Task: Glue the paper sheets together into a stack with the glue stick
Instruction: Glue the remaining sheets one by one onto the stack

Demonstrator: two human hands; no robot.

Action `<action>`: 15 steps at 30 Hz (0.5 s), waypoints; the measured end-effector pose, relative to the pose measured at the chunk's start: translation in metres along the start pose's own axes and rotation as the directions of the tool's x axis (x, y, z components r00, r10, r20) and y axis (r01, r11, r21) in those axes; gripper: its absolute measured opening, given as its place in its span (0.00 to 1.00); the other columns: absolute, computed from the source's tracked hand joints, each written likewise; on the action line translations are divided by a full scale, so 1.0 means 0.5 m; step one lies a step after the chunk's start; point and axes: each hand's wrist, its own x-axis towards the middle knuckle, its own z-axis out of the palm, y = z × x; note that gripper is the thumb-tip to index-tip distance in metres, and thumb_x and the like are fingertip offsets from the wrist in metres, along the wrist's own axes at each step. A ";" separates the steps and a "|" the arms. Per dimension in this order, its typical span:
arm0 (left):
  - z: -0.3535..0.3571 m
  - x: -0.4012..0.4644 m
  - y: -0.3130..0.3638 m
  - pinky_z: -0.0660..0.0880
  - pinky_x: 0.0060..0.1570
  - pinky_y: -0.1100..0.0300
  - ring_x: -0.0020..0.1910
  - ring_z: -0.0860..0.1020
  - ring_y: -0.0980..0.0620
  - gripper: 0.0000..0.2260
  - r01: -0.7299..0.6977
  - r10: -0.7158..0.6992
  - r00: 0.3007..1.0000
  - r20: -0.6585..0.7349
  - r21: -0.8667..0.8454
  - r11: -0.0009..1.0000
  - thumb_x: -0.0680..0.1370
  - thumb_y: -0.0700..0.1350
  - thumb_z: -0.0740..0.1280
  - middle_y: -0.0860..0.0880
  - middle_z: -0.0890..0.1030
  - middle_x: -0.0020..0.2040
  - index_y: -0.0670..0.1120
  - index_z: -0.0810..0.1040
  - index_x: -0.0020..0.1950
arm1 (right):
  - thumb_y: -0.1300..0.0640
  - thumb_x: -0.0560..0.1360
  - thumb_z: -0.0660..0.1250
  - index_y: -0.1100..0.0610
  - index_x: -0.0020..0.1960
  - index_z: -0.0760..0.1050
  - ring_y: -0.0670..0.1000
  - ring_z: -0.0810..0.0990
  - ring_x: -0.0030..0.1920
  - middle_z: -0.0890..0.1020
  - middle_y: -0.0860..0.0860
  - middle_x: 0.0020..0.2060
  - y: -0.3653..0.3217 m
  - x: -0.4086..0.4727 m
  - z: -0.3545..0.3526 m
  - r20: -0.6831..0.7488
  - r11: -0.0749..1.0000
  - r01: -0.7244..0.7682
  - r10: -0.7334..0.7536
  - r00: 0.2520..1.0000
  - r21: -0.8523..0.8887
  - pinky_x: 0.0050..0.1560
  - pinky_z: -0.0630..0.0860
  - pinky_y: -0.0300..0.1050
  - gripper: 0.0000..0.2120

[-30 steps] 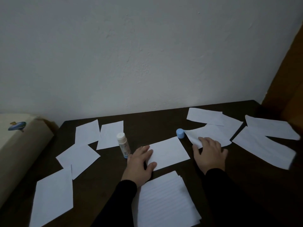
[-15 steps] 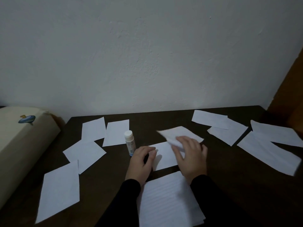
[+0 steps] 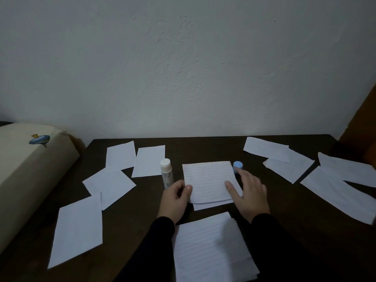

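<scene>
A lined white sheet (image 3: 207, 180) lies on top of another sheet (image 3: 213, 205) in the middle of the dark table (image 3: 142, 220). My left hand (image 3: 175, 200) pinches the top sheet's left edge with thumb and fingers. My right hand (image 3: 250, 194) rests flat on its right edge, fingers spread. The uncapped glue stick (image 3: 166, 173) stands upright just left of the sheets. Its blue cap (image 3: 237, 166) sits at the sheet's far right corner. A stack of lined sheets (image 3: 211, 249) lies near me.
Several loose sheets lie at the left (image 3: 109, 186) and at the right (image 3: 335, 190) of the table. A beige box (image 3: 30, 169) with a blue sticker stands beside the table's left side. A white wall rises behind.
My right hand carried a sheet from the right side of the table and laid it on the middle sheet. My left hand shifted to grip its left edge.
</scene>
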 end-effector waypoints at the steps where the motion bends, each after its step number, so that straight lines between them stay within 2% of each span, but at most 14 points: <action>1: 0.000 0.002 -0.001 0.72 0.46 0.66 0.47 0.79 0.61 0.06 0.002 -0.002 1.000 0.001 -0.007 1.000 0.80 0.45 0.64 0.56 0.83 0.46 0.50 0.80 0.47 | 0.39 0.78 0.58 0.46 0.73 0.62 0.48 0.66 0.66 0.72 0.46 0.65 0.004 0.002 -0.003 0.001 0.999 -0.023 0.023 1.000 0.044 0.68 0.58 0.50 0.26; 4: -0.002 0.002 -0.005 0.73 0.48 0.63 0.47 0.79 0.59 0.06 -0.005 0.005 1.000 0.006 -0.021 1.000 0.80 0.44 0.64 0.56 0.83 0.46 0.51 0.80 0.46 | 0.47 0.78 0.63 0.46 0.71 0.65 0.43 0.68 0.56 0.75 0.43 0.52 0.001 -0.005 -0.009 -0.007 0.998 -0.019 0.019 1.000 0.064 0.61 0.57 0.43 0.22; 6: -0.001 0.001 -0.005 0.73 0.48 0.63 0.47 0.79 0.59 0.05 -0.013 0.013 1.000 -0.016 -0.029 0.999 0.80 0.44 0.65 0.55 0.83 0.46 0.51 0.80 0.47 | 0.52 0.77 0.65 0.46 0.69 0.67 0.43 0.69 0.53 0.74 0.41 0.47 0.001 -0.007 -0.009 -0.011 0.994 -0.053 0.054 0.998 0.094 0.59 0.56 0.42 0.21; 8: 0.004 0.000 0.001 0.72 0.44 0.69 0.45 0.78 0.58 0.04 -0.002 0.002 0.999 -0.046 0.004 1.000 0.79 0.44 0.66 0.52 0.82 0.45 0.52 0.79 0.52 | 0.54 0.76 0.65 0.46 0.68 0.68 0.44 0.71 0.51 0.74 0.42 0.45 0.006 -0.008 -0.009 -0.028 0.985 -0.088 0.093 0.995 0.145 0.57 0.57 0.41 0.21; 10: 0.007 0.000 0.007 0.73 0.41 0.72 0.40 0.76 0.59 0.15 0.002 -0.001 0.998 -0.061 0.025 1.000 0.78 0.43 0.68 0.48 0.80 0.42 0.57 0.72 0.62 | 0.53 0.77 0.64 0.46 0.66 0.70 0.44 0.71 0.49 0.75 0.42 0.45 0.007 -0.006 -0.008 -0.049 0.983 -0.102 0.111 0.993 0.150 0.57 0.57 0.42 0.18; 12: 0.006 -0.001 0.008 0.74 0.42 0.71 0.37 0.75 0.58 0.25 -0.018 0.019 0.998 -0.054 0.013 1.000 0.76 0.42 0.70 0.47 0.77 0.38 0.61 0.64 0.67 | 0.52 0.78 0.63 0.46 0.65 0.70 0.43 0.70 0.49 0.75 0.42 0.44 0.006 -0.003 -0.007 -0.065 0.985 -0.118 0.127 0.990 0.128 0.57 0.57 0.42 0.16; 13: 0.006 -0.003 0.008 0.74 0.42 0.70 0.35 0.75 0.59 0.25 -0.033 0.034 0.998 -0.045 0.014 0.999 0.76 0.42 0.70 0.47 0.76 0.37 0.61 0.65 0.66 | 0.53 0.78 0.63 0.46 0.64 0.71 0.43 0.70 0.49 0.75 0.42 0.44 0.005 -0.003 -0.007 -0.071 0.985 -0.130 0.139 0.988 0.112 0.58 0.57 0.43 0.15; 15: 0.006 -0.005 0.006 0.74 0.41 0.70 0.34 0.74 0.60 0.19 -0.072 0.073 0.997 -0.020 0.064 0.995 0.75 0.41 0.70 0.48 0.76 0.37 0.58 0.72 0.62 | 0.53 0.78 0.63 0.47 0.63 0.72 0.42 0.68 0.49 0.75 0.42 0.44 0.006 -0.003 -0.006 -0.089 0.987 -0.143 0.150 0.985 0.077 0.58 0.58 0.44 0.14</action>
